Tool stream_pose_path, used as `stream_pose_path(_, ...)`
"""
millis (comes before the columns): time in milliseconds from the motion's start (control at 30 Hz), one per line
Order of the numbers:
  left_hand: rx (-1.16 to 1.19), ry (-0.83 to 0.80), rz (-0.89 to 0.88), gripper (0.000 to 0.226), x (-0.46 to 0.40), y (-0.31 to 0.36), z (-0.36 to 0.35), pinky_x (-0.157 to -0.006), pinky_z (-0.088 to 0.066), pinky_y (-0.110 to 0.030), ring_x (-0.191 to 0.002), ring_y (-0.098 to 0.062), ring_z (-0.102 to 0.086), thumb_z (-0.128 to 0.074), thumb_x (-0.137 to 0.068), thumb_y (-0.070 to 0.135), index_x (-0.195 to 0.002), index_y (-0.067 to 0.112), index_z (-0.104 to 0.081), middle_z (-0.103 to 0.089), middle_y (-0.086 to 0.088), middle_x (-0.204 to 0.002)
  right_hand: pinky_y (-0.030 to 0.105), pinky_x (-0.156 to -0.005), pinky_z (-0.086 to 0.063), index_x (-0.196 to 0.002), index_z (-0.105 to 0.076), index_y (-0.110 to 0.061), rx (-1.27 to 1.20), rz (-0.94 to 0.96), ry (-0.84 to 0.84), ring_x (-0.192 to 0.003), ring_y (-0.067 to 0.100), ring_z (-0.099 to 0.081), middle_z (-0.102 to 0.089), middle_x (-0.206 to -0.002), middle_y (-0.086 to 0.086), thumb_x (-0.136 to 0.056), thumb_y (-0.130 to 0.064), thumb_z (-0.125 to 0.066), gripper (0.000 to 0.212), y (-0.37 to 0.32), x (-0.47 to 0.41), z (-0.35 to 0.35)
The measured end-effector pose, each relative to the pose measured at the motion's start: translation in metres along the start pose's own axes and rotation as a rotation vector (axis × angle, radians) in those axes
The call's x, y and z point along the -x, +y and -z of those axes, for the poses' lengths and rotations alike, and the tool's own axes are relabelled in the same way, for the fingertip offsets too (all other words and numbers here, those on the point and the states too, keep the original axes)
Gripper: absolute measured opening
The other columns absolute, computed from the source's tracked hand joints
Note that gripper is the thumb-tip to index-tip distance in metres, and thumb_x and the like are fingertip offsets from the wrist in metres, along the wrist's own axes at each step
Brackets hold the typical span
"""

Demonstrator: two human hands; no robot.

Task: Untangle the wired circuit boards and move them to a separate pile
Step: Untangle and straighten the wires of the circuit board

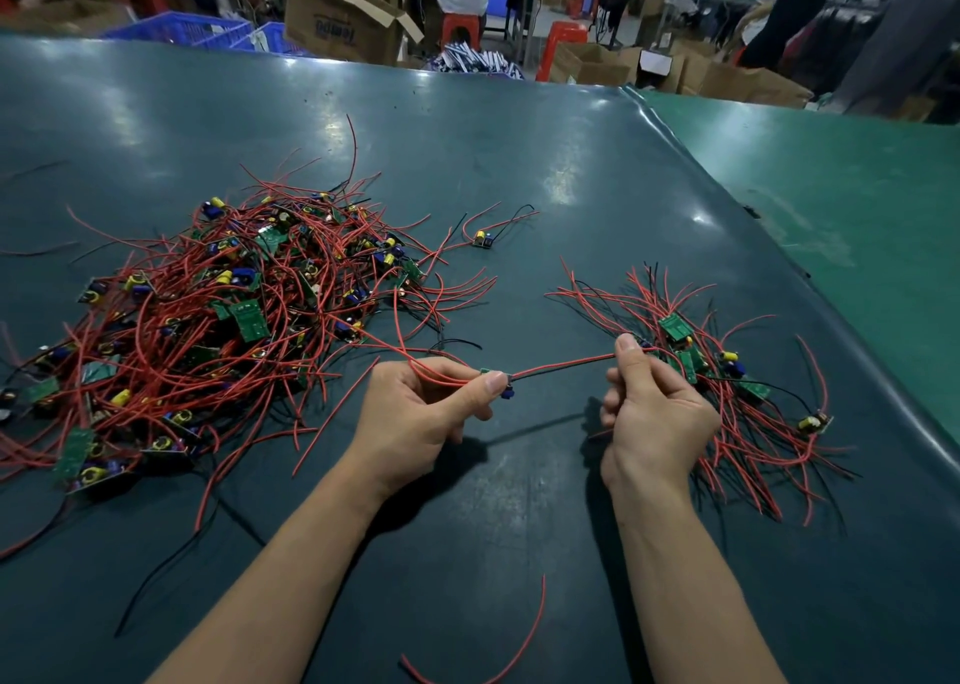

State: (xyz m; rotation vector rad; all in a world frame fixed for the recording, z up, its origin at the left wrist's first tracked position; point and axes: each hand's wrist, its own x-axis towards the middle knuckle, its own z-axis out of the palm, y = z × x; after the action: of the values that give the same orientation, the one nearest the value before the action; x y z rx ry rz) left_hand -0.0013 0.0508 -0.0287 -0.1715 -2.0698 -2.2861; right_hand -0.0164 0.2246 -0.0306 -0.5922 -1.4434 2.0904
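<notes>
Your left hand (415, 413) pinches a small circuit board (500, 377) between the thumb and the curled fingers, just above the dark green bench (519, 163). Your right hand (654, 413) has its fingers curled too, and its thumb presses on the red wire (566, 363) that runs tight from that board. The big tangled pile (208, 319) of boards and red and black wires lies on your left, and some of its wires reach up into your left hand. The smaller pile (727, 371) lies on your right, just behind your right hand. One lone board (483, 239) sits by itself farther back, between the two piles. A loose red wire (519, 642) lies near you, between your arms.
</notes>
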Motion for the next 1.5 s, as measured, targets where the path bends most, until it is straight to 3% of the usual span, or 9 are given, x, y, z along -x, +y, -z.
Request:
stream_pose_path(333, 0.006, 0.030, 0.010, 0.024, -0.001, -0.001, 0.002, -0.043, -0.037, -0.019, -0.041, -0.014, -0.043, -0.073, -0.072, 0.027, -0.074, 0.003, -0.073, -0.064, -0.005, -0.056, 0.018, -0.034, -0.031, -0.069, -0.061, -0.020, 0.090, 0.054, -0.099, -0.037, 0.009, -0.044, -0.049, -0.048, -0.005, -0.095, -0.029, -0.063, 0.028, 0.003, -0.002, 0.003)
stream_pose_path(467, 0.004, 0.005, 0.012, 0.021, -0.002, -0.003, 0.002, -0.043, -0.035, -0.021, -0.044, -0.018, -0.042, -0.073, -0.073, 0.026, -0.075, 0.005, -0.073, -0.064, -0.004, -0.057, 0.018, -0.033, -0.035, -0.090, -0.070, -0.012, 0.027, -0.267, -0.525, -0.044, 0.011, -0.054, -0.065, -0.069, -0.001, -0.080, -0.037, -0.068, 0.027, 0.005, 0.013, -0.005)
stream_pose_path(567, -0.012, -0.016, 0.002, 0.021, -0.001, -0.003, 0.002, -0.044, -0.036, -0.021, -0.045, -0.017, -0.043, -0.073, -0.074, 0.026, -0.075, 0.005, -0.073, -0.064, -0.003, -0.057, 0.019, -0.036, -0.038, -0.078, -0.075, -0.011, 0.121, -0.275, -0.688, -0.048, 0.010, -0.055, -0.064, -0.066, 0.005, -0.075, -0.031, -0.070, 0.020, 0.008, 0.023, -0.008)
stream_pose_path(833, -0.005, 0.022, -0.012, 0.018, -0.002, -0.004, 0.001, -0.044, -0.037, -0.018, -0.041, -0.012, -0.044, -0.074, -0.073, 0.029, -0.073, 0.012, -0.075, -0.064, -0.002, -0.056, 0.015, -0.036, -0.032, -0.069, -0.072, -0.011, -0.075, -0.138, -0.187, -0.043, 0.005, -0.048, -0.060, -0.055, -0.001, -0.087, -0.012, -0.071, 0.018, 0.001, 0.001, -0.002)
stream_pose_path(1000, -0.063, 0.080, -0.078, 0.013, -0.001, -0.008, 0.001, -0.048, -0.040, -0.018, -0.045, -0.010, -0.050, -0.075, -0.074, 0.034, -0.072, 0.021, -0.076, -0.066, 0.001, -0.059, 0.016, -0.035, -0.034, -0.071, -0.069, -0.009, -0.065, -0.080, -0.012, -0.041, 0.004, -0.046, -0.058, -0.051, -0.005, -0.089, -0.014, -0.071, 0.018, 0.003, -0.006, 0.003)
stream_pose_path(1133, -0.275, 0.221, -0.232, 0.013, 0.000, -0.014, -0.001, -0.053, -0.046, -0.033, -0.055, -0.018, -0.059, -0.075, -0.081, 0.041, -0.075, 0.030, -0.071, -0.072, 0.007, -0.072, 0.017, -0.035, -0.035, -0.072, -0.068, -0.012, 0.006, -0.023, 0.011, -0.041, 0.006, -0.046, -0.058, -0.052, -0.007, -0.089, -0.017, -0.072, 0.018, 0.007, -0.008, 0.006)
stream_pose_path(1267, -0.243, 0.367, -0.383, 0.009, -0.005, -0.017, 0.005, -0.075, -0.055, -0.037, -0.085, -0.008, -0.069, -0.063, -0.087, 0.038, -0.085, 0.032, -0.058, -0.071, 0.011, -0.090, 0.026, -0.041, -0.047, -0.101, -0.063, -0.017, 0.235, 0.072, -0.075, -0.057, 0.013, -0.057, -0.063, -0.088, 0.003, -0.087, -0.020, -0.073, 0.018, 0.011, -0.005, 0.003)
stream_pose_path(1333, -0.314, 0.432, -0.527, 0.016, -0.009, -0.017, 0.011, -0.087, -0.053, -0.040, -0.103, -0.014, -0.068, -0.065, -0.091, 0.029, -0.087, 0.024, -0.050, -0.071, 0.005, -0.103, 0.038, -0.054, -0.055, -0.100, -0.063, -0.022, 0.380, 0.158, -0.181, -0.070, 0.017, -0.061, -0.065, -0.098, 0.003, -0.088, -0.021, -0.072, 0.016, 0.011, 0.003, 0.000)
stream_pose_path(1500, -0.440, 0.415, -0.646, 0.029, -0.012, -0.020, 0.014, -0.073, -0.058, -0.038, -0.084, -0.013, -0.071, -0.074, -0.084, 0.034, -0.092, 0.020, -0.050, -0.068, 0.010, -0.088, 0.022, -0.043, -0.049, -0.100, -0.071, -0.019, 0.186, 0.019, -0.660, -0.057, 0.009, -0.060, -0.064, -0.080, 0.002, -0.089, -0.008, -0.068, 0.017, 0.007, 0.036, -0.012)
